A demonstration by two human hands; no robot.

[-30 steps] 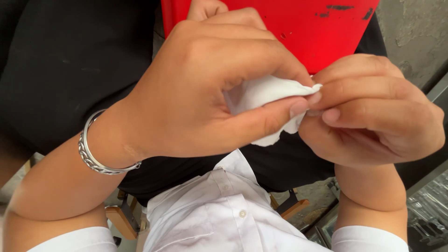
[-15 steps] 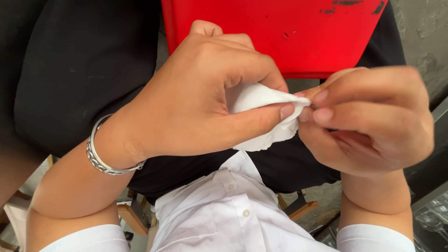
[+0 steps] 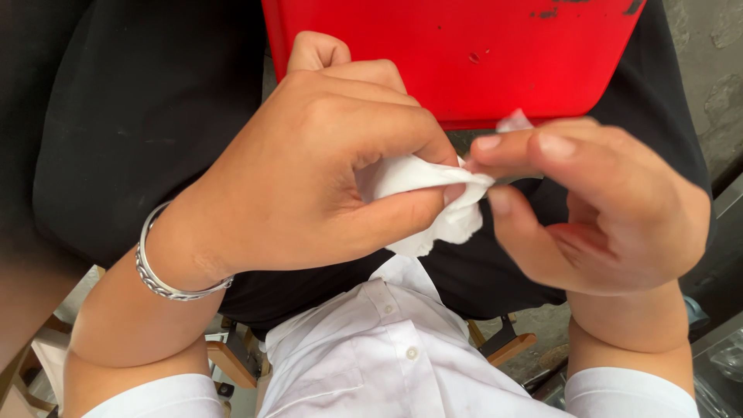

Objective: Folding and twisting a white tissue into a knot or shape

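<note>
A crumpled white tissue (image 3: 433,197) sits between both hands at the middle of the view. My left hand (image 3: 309,178) is closed around most of it, thumb pressed along its lower edge. A silver bracelet (image 3: 166,279) circles the left wrist. My right hand (image 3: 596,209) meets the tissue from the right, fingertips pinching its upper corner while the thumb stands a little apart below. A small white tip of tissue (image 3: 515,121) pokes up behind the right fingers.
A red plastic seat (image 3: 464,46) with scuffed dark marks lies beyond the hands. Black trousers (image 3: 124,116) cover the lap on both sides. My white buttoned shirt (image 3: 387,348) fills the bottom centre. Wooden chair parts (image 3: 511,348) and grey concrete floor (image 3: 712,46) show at the edges.
The right hand's fingers have loosened and spread, the thumb dropping away from the tissue. Both hands sit a little lower against the red seat, which now shows more.
</note>
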